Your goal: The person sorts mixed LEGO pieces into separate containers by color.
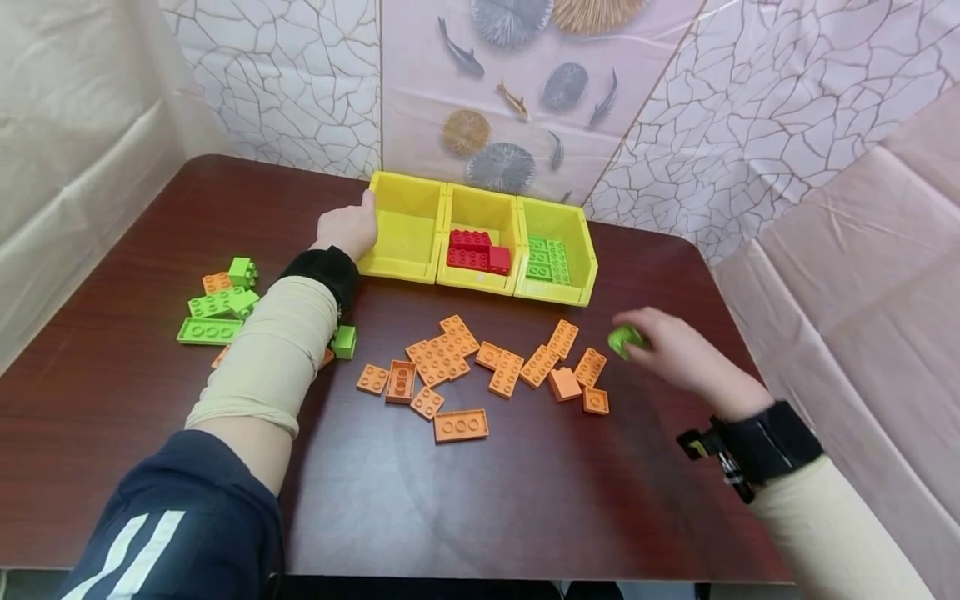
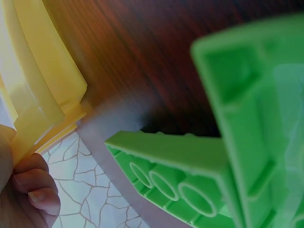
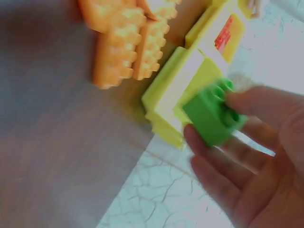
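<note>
My left hand (image 1: 348, 229) grips the left wall of the yellow three-part bin (image 1: 402, 268), thumb on top; the left wrist view catches its curled fingers (image 2: 40, 183) at the rim. Between my right thumb and fingers I pinch a green toy brick (image 3: 209, 116). That right hand (image 1: 671, 346) is above the table, right of the orange bricks (image 1: 540, 365). Inside the bin, red bricks (image 1: 468, 258) lie in the middle compartment and green bricks (image 1: 547, 260) in the right one. The left compartment holds nothing visible.
Green bricks (image 1: 210, 331) and an orange brick (image 1: 217, 282) lie beside my left forearm, which hides part of that pile. One green brick (image 1: 344, 342) sits just right of the forearm. More orange bricks (image 1: 435, 358) spread across the middle of the dark table (image 1: 570, 508). Patterned cloth hangs behind.
</note>
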Demonstrator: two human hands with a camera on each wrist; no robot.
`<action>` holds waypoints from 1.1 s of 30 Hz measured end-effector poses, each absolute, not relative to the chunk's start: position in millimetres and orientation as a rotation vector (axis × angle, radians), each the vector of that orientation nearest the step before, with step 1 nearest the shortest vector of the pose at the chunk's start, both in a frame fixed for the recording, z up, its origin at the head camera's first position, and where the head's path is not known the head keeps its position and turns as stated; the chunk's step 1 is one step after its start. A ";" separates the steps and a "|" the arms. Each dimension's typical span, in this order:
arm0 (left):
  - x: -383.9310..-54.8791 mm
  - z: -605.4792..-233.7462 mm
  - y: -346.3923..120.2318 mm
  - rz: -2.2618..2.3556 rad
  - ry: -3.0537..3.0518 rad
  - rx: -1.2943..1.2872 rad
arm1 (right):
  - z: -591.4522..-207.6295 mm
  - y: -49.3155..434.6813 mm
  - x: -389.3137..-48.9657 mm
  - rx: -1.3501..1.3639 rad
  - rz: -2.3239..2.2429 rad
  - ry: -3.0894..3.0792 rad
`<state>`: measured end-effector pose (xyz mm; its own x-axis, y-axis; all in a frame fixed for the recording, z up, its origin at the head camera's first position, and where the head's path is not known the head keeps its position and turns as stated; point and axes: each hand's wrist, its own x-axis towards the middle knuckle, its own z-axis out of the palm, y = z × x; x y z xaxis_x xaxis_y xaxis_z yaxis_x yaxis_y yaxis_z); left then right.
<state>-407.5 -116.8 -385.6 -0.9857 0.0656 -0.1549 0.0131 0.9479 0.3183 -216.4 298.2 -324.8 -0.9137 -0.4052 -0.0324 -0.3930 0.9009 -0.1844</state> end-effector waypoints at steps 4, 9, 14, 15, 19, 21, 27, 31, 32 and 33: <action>-408.5 -389.2 -116.8 0.513 2.934 0.029 | -323.0 277.2 -263.0 -0.548 -0.232 3.091; -405.3 -396.1 -112.6 0.489 2.929 0.048 | -339.2 260.2 -312.3 -0.549 -0.038 3.148; -400.8 -403.5 -103.4 0.479 2.937 0.062 | -362.1 262.4 -334.9 -0.617 0.162 3.057; -400.2 -404.3 -101.6 0.488 2.939 0.057 | -365.3 264.1 -336.4 -0.612 0.190 3.033; -400.0 -405.2 -97.6 0.512 2.955 0.036 | -373.7 271.1 -340.2 -0.684 0.279 2.973; -400.8 -404.4 -98.1 0.481 2.967 0.052 | -375.1 273.2 -341.7 -0.743 0.310 2.960; -404.6 -400.9 -102.8 0.455 2.982 0.047 | -375.4 273.5 -350.7 -0.802 0.308 2.930; -406.9 -399.2 -106.2 0.562 2.950 -0.075 | -374.0 272.0 -357.1 -0.742 0.244 2.921; -407.4 -398.6 -106.9 0.579 2.947 -0.090 | -373.4 271.2 -357.9 -0.651 0.128 2.915; -407.8 -397.8 -107.8 0.568 2.946 -0.085 | -372.9 270.5 -358.7 -0.616 0.081 2.910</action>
